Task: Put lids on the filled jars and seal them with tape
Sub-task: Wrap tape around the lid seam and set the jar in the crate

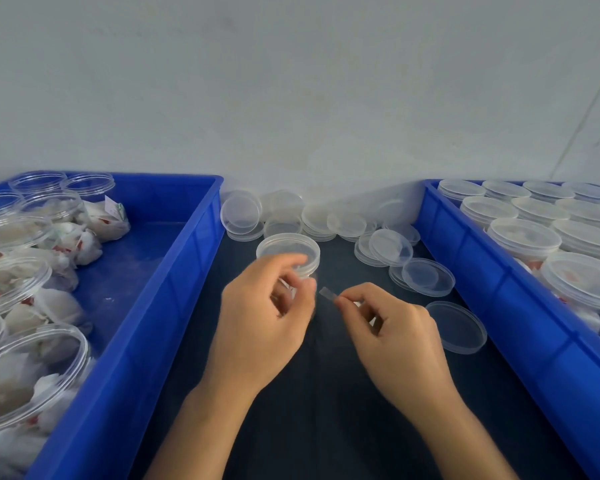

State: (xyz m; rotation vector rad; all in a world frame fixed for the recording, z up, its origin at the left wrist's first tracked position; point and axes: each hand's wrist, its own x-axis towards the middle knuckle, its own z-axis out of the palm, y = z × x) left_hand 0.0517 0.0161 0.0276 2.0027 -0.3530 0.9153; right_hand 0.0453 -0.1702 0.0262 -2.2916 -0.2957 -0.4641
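Note:
A clear plastic jar with its lid on (288,249) stands on the dark table between two blue crates. My left hand (264,317) curls round the jar's near side and grips it. My right hand (392,327) pinches a short strip of clear tape (327,293) between thumb and forefinger, its free end pointing at the jar and a small gap away from it. Much of the jar's body is hidden behind my left hand.
The left blue crate (146,306) holds several open jars filled with white packets (25,372). The right blue crate (520,306) holds several lidded jars (523,237). Loose clear lids (456,327) lie scattered along the back wall and beside my right hand.

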